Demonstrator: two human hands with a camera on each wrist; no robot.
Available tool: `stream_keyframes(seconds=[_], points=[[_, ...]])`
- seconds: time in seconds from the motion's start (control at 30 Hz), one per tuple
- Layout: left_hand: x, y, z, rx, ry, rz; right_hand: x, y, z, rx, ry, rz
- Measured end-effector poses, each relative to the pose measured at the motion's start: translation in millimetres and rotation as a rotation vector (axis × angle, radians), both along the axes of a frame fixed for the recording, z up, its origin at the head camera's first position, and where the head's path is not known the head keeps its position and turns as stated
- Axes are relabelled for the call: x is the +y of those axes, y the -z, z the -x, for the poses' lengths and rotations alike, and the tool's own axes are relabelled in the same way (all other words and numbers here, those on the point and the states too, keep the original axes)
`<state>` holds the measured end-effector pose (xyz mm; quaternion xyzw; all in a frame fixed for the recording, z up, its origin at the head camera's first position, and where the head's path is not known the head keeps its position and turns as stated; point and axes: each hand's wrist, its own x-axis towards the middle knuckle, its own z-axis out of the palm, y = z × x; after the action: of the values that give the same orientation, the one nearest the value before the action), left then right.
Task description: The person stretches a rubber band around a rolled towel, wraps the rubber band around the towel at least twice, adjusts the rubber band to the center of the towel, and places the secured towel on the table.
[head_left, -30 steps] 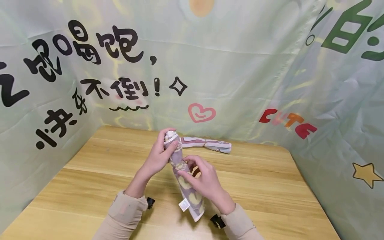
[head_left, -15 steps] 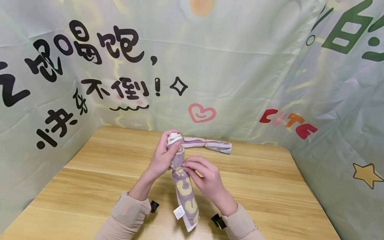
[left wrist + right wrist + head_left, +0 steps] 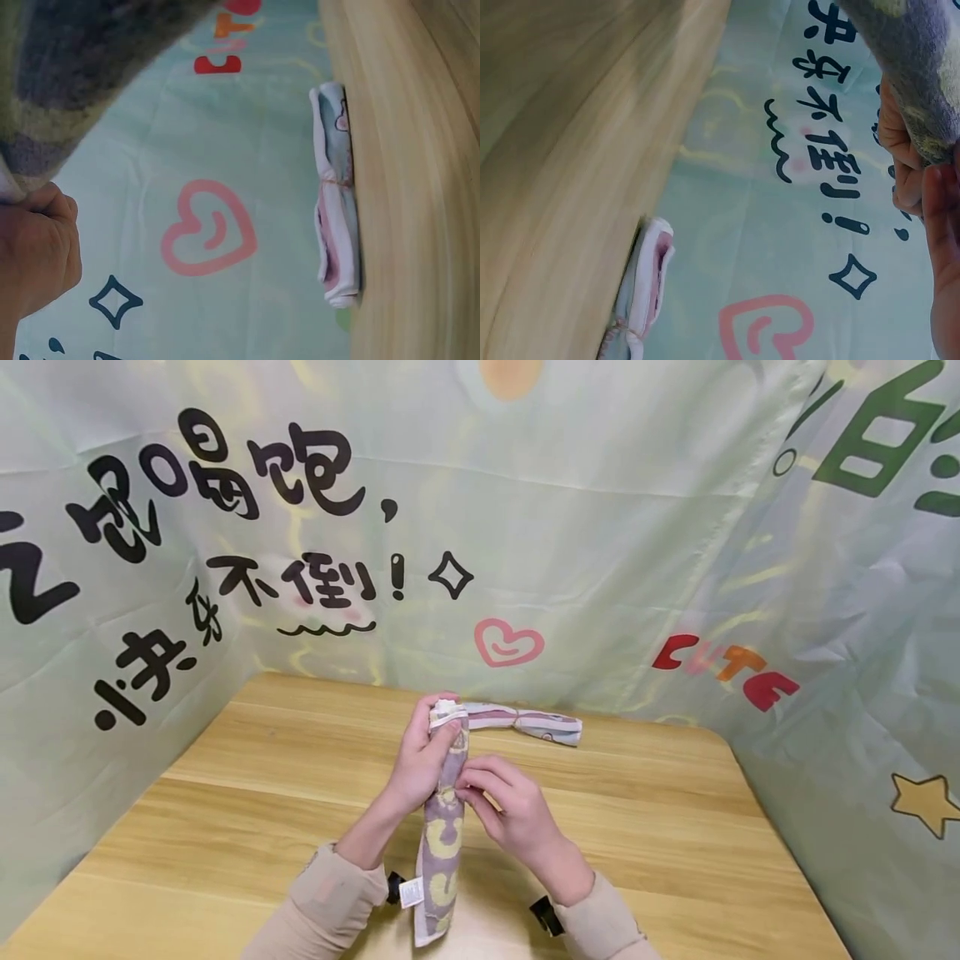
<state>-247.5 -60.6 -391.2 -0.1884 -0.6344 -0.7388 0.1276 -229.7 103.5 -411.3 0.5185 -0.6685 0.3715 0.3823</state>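
A rolled towel [image 3: 442,843], purple-grey with yellow shapes and a white tag [image 3: 412,892], stands nearly upright over the table. It narrows at a cinched waist, where a thin band [image 3: 446,795] goes round it. My left hand [image 3: 420,760] grips the upper part, thumb across the front and fingers wrapped behind. At the waist my right hand [image 3: 517,810] pinches the band between thumb and fingertips; the exact hold is too small to make out. In the right wrist view both hands meet at the towel's [image 3: 911,67] narrow part.
Behind the hands a second rolled towel [image 3: 551,727], white, pink and blue with a thin tie round its middle, lies on the wooden table [image 3: 637,827] near its back edge. Printed fabric walls [image 3: 600,568] enclose the table's back and sides.
The towel's lower end has swung left and the roll now stands straighter. The left hand has shifted slightly right and down with it. The right fingers have closed in at the waist.
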Motion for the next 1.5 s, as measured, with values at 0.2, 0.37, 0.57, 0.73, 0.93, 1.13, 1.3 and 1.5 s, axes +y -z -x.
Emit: stream_keyframes(seconds=[0.2,0.37,0.57,0.73,0.93,1.13,1.3,1.5], points=[[2.6,-2.3,-0.2,-0.073,-0.016,-0.057,1.1,-1.0,-1.8,-0.007,0.034,-0.02],[3.4,-2.9,-1.0,-0.048,-0.023,-0.048,-0.9,-2.6,-3.5,-0.041,0.061,-0.03],[3.4,2.4,1.0,-0.034,0.006,-0.031,1.8,-3.9,-4.5,-0.057,0.089,-0.112],[-3.8,0.4,3.1,-0.03,-0.016,-0.095,2.0,-7.4,-4.9,-0.108,-0.016,-0.178],[-12.6,-4.6,6.1,-0.044,-0.039,-0.157,-1.1,-5.6,-7.0,-0.149,-0.091,-0.188],[-15.7,-9.6,7.5,-0.024,-0.042,-0.231,-2.8,-1.8,-10.0,-0.19,-0.099,-0.165],[-15.3,-9.7,6.1,0.026,0.004,-0.149,-0.6,-0.8,-9.7,-0.242,-0.066,-0.084],[-19.6,-9.3,5.7,0.017,0.025,-0.141,-2.0,5.5,-6.7,-0.485,-0.118,0.016]])
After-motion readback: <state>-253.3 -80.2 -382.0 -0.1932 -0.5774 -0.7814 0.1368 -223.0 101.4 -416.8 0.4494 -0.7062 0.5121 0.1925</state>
